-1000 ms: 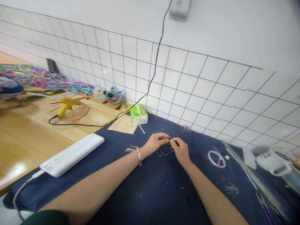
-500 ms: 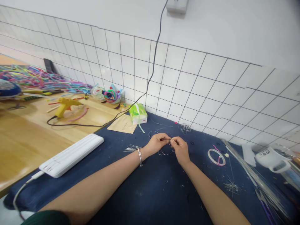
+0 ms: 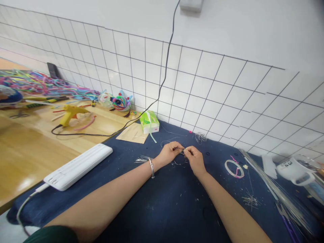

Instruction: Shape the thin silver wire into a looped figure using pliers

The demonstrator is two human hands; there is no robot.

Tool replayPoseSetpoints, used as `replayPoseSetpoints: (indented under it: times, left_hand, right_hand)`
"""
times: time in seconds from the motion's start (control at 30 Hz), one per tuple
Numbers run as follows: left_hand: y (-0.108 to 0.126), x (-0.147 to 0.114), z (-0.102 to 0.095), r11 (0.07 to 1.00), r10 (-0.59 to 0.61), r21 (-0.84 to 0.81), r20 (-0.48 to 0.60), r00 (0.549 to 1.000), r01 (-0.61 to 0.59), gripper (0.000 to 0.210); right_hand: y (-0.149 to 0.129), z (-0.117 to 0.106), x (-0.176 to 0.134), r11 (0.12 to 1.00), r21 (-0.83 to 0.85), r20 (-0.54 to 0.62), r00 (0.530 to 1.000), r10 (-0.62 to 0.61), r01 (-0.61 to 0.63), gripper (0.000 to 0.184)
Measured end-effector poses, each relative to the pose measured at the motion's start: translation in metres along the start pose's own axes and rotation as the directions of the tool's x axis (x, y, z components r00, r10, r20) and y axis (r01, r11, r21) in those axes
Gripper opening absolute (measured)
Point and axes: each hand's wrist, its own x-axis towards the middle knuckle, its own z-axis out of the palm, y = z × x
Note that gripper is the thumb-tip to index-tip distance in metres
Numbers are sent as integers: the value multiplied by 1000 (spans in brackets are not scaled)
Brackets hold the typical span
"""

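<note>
My left hand [image 3: 170, 152] and my right hand [image 3: 194, 158] meet fingertip to fingertip above the dark blue cloth [image 3: 162, 202]. Both are closed in a pinch on a thin wire [image 3: 179, 163], which hangs below the fingers in a loose loop with tiny specks along it. The exact spot they pinch is mostly covered by the fingertips. Just left of my left wrist lies a bundle of short cut wires [image 3: 142, 159]. Behind the hands a tangle of fine wire [image 3: 200, 137] rests near the wall.
A white power strip [image 3: 78, 167] and a yellow glue gun [image 3: 69, 114] are at left. A tissue pack [image 3: 150, 122] sits behind. To the right are a white ring [image 3: 226, 167], long wires [image 3: 270, 185], purple-handled scissors [image 3: 288, 222] and a white mug [image 3: 291, 170]. A black cord [image 3: 165, 67] crosses the wall.
Both hands stay together in nearly the same place, their fingertips shifting slightly. The wire loop beneath them looks a little lower and flatter.
</note>
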Motion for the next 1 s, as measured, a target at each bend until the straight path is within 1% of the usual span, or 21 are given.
replayPoseSetpoints:
  times: [0.1,0.13,0.17,0.27,0.4,0.53,0.6,0.67,0.73,0.8,0.87,0.93,1.0]
  left_hand:
    - [-6,0,1,979,-144,-158,-78,987,130,10]
    - [-9,0,0,955,-222,-230,-134,966,188,13]
    - [-13,1,-1,945,-254,-252,-164,953,209,17]
    - [-27,2,-6,926,-310,-287,-206,928,246,23]
    - [-36,4,-13,909,-355,-301,-200,913,288,26]
    - [-36,6,-16,914,-360,-252,-147,921,317,27]
    - [-35,8,-19,924,-353,-198,-109,929,328,23]
    - [-34,12,-25,937,-335,-127,-72,940,324,15]
    - [-31,16,-34,957,-290,-53,-71,954,287,12]
    - [-28,19,-44,971,-238,11,-96,967,240,16]
    - [-23,21,-52,976,-200,66,-102,974,207,13]
    - [-17,21,-54,978,-164,116,-86,983,174,11]
    - [-11,19,-51,979,-132,148,-39,990,137,11]
  right_hand:
    - [1,-1,1,999,36,27,999,35,-36,26]
    - [2,-1,2,998,45,37,998,50,-51,29]
    - [3,-1,2,996,51,47,997,66,-68,32]
    - [9,0,3,992,46,90,990,111,-116,34]
    - [19,2,4,988,9,133,979,154,-157,32]
    - [25,0,5,983,-51,140,973,184,-178,30]
    - [26,-3,6,977,-99,162,966,201,-187,28]
    - [28,-8,8,969,-157,210,953,219,-189,22]
    - [29,-13,10,959,-222,263,936,232,-175,17]
    - [30,-18,12,948,-280,291,928,234,-151,15]
    - [31,-21,14,935,-332,307,922,235,-127,15]
    - [31,-21,16,920,-379,315,921,230,-100,15]
    - [29,-20,16,902,-427,315,924,217,-67,13]
